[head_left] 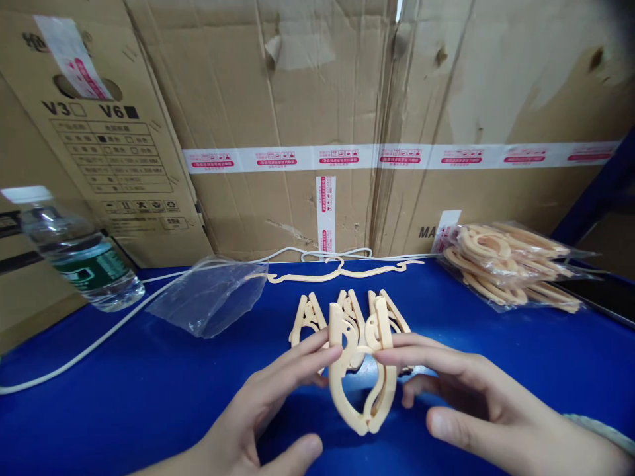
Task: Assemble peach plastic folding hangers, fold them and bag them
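Note:
A folded beige plastic folding hanger (338,390) stands upright between my two hands, its hook end tucked inside the arms. My left hand (262,396) has its fingertips on the left arm of the hanger, with the thumb held apart. On the other side, my right hand (476,390) touches the right arm with its fingertips, its thumb also away. Just behind are several folded hangers, among them a left one (302,311) and a right one (397,311), partly hidden by the held hanger and my fingers.
An unfolded hanger (340,272) lies at the back of the blue table (163,410). Bagged hangers (501,264) are stacked at right. A clear plastic bag (213,297), a white cable (84,350) and a water bottle (84,258) occupy the left. Cardboard boxes (282,99) wall the back.

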### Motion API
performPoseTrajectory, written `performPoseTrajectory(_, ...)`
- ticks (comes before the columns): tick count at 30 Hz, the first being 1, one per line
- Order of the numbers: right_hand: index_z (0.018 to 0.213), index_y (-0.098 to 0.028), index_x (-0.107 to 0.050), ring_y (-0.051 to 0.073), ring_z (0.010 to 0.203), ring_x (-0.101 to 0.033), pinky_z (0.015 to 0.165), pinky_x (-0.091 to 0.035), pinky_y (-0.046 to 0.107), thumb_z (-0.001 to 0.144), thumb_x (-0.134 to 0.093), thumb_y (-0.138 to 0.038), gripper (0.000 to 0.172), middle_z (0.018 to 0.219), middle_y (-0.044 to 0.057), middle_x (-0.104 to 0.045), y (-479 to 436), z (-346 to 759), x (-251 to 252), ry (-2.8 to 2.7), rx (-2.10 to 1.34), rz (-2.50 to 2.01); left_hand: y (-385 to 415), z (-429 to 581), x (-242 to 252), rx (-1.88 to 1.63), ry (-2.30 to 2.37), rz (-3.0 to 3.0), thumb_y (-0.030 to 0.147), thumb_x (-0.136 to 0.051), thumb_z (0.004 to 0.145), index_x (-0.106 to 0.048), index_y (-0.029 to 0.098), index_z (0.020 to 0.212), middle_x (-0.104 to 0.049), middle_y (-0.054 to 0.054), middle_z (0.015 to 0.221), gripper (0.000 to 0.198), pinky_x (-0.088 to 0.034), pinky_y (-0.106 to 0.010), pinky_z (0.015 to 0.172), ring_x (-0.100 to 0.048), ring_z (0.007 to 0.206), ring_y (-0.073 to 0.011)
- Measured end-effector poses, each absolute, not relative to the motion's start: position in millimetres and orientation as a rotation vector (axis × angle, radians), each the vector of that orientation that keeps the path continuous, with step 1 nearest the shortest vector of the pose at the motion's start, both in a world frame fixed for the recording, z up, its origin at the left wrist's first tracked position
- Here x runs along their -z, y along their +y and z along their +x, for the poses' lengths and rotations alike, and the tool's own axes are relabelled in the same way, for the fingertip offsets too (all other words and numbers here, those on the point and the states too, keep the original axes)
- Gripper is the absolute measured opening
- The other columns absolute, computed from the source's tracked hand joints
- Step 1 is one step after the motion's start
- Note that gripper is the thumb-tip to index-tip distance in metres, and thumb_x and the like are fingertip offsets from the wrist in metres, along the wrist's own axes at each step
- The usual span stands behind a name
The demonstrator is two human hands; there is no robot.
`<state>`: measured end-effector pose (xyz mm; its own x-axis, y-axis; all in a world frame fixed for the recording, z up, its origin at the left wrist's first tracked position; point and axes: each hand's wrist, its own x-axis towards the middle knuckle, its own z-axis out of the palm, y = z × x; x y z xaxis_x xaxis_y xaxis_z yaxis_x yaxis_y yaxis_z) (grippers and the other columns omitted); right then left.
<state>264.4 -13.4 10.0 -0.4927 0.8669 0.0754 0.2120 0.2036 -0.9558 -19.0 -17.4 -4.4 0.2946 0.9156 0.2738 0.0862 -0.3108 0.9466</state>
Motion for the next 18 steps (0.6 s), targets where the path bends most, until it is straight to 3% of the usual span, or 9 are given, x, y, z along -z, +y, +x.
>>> performPoseTrajectory(2, 0.129, -0.038, -0.06, 0.028, 0.119, -0.058, 0.098, -0.052, 0.043, 0.087, -0.066, -0.037, 0.042, 0.147, 0.005, -0.046, -14.4, 264.1, -11.1, -1.848, -1.295, -1.034, -17.2, -20.6, 4.3, -1.105, 0.882, 1.669, 0.024, -0.073, 0.076, -0.066, 0.033, 0.124, -0.049, -0.006, 0.146, 0.049, -0.036, -0.047, 0.111, -0.037, 0.138, -0.0353)
performPoseTrajectory(7, 0.127, -0.035, -0.062, 0.027, 0.111, -0.064, 0.093, -0.055, 0.041, 0.084, -0.069, -0.037, 0.043, 0.145, 0.008, -0.048, -17.7, 262.9, -11.8, -1.816, -1.283, -1.024, -16.9, -24.8, 5.5, -1.072, 0.847, 1.731, 0.026, -0.074, 0.077, -0.064, 0.035, 0.126, -0.049, -0.006, 0.146, 0.051, -0.025, -0.05, 0.115, -0.03, 0.142, -0.0346)
performPoseTrajectory(12, 0.125, -0.035, -0.063, 0.023, 0.097, -0.067, 0.086, -0.059, 0.039, 0.083, -0.07, -0.035, 0.042, 0.141, 0.008, -0.052, -17.5, 260.8, -14.0, -1.815, -1.252, -1.016, -18.2, -25.3, 4.0, -1.04, 0.861, 1.712, 0.029, -0.076, 0.076, -0.066, 0.035, 0.123, -0.052, -0.006, 0.143, 0.048, -0.023, -0.054, 0.114, -0.029, 0.142, -0.0367)
performPoseTrajectory(15, 0.125, -0.036, -0.063, 0.02, 0.092, -0.068, 0.084, -0.059, 0.036, 0.084, -0.069, -0.034, 0.041, 0.14, 0.007, -0.053, -17.0, 260.1, -15.7, -1.821, -1.238, -1.006, -19.1, -24.8, 3.8, -1.048, 0.847, 1.691, 0.028, -0.076, 0.075, -0.067, 0.036, 0.122, -0.053, -0.006, 0.143, 0.049, -0.029, -0.051, 0.113, -0.029, 0.142, -0.0365)
performPoseTrajectory(18, 0.125, -0.034, -0.063, 0.02, 0.093, -0.067, 0.084, -0.059, 0.036, 0.085, -0.069, -0.034, 0.04, 0.14, 0.008, -0.053, -17.6, 259.8, -16.2, -1.83, -1.226, -1.012, -20.0, -24.6, 4.2, -1.052, 0.821, 1.641, 0.027, -0.077, 0.074, -0.069, 0.035, 0.12, -0.054, -0.007, 0.141, 0.048, -0.039, -0.047, 0.108, -0.04, 0.136, -0.0373)
